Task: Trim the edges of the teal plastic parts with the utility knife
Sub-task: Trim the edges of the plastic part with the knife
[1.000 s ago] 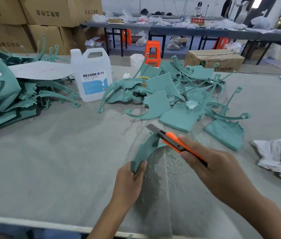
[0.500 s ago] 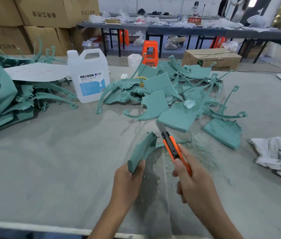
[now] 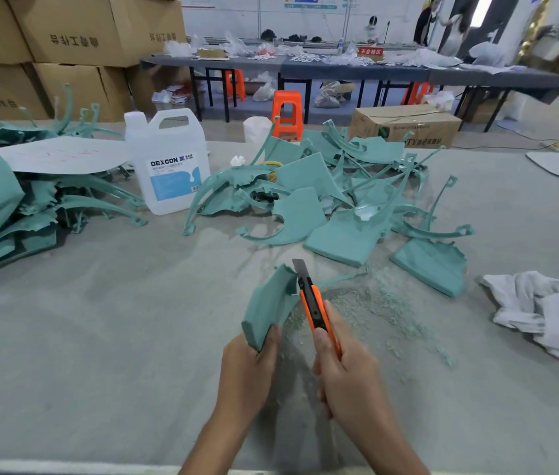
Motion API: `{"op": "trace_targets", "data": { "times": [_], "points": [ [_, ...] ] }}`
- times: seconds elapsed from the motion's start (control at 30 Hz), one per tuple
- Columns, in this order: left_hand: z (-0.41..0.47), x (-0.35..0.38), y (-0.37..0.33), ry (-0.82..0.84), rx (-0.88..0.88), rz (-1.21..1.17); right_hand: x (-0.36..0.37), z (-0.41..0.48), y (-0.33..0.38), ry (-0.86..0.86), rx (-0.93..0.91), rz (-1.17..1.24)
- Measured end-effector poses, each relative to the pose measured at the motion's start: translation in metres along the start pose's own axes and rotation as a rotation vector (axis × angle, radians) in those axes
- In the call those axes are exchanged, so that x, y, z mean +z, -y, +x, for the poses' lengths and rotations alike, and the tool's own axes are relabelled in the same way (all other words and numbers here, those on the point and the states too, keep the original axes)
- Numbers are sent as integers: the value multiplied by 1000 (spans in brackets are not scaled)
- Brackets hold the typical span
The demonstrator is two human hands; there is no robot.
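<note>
Teal plastic part (image 3: pixel 271 303) stands tilted above the grey cloth-covered table (image 3: pixel 100 337), its lower corner pinched in the left hand (image 3: pixel 247 365), whose fingers are hidden behind it. The right hand (image 3: pixel 346 371) wraps the orange utility knife (image 3: pixel 312 303), covering its rear. Slanted a second ago, the blade now stands upright against the part's ragged edge. Pale shavings (image 3: pixel 374 303) litter the cloth.

Grips curved teal plastic part (image 3: pixel 269 303) in left hand (image 3: pixel 247 368); clasps orange utility knife (image 3: pixel 313 305) in right hand (image 3: pixel 345 371), just beside.
</note>
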State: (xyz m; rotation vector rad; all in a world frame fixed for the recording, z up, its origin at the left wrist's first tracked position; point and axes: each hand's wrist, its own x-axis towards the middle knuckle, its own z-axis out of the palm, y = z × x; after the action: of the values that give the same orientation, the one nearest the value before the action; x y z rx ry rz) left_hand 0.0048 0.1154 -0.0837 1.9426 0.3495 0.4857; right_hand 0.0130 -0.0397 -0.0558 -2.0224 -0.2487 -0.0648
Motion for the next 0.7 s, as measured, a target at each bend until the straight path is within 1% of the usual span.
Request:
{"op": "trace_targets", "data": {
  "times": [0.07, 0.13, 0.2, 0.3, 0.33, 0.43, 0.6, 0.7],
  "points": [
    [0, -1, 1, -1, 16, 20, -3, 0, 0, 13, -1, -77],
    [1, -1, 0, 1, 26, 17, -7, 1, 0, 2, 23, -89],
    [1, -1, -1, 1, 31, 18, -7, -1, -1, -22, 52, -28],
    [-2, -2, -3, -18, 68, 15, -3, -8, 3, -13, 167, 197],
    [-3, -2, -5, -18, 87, -5, -1, -9, 5, -5, 183, 239],
    [-5, -3, -5, 16, 131, -52, 1, -11, 9, -10, 175, 264],
    [-5, 1, 1, 17, 86, 45, 4, -12, 14, 20, 156, 234],
    [-4, 3, 0, 23, 83, 83, 3, -13, 16, 6, 177, 273]
  ]
}}
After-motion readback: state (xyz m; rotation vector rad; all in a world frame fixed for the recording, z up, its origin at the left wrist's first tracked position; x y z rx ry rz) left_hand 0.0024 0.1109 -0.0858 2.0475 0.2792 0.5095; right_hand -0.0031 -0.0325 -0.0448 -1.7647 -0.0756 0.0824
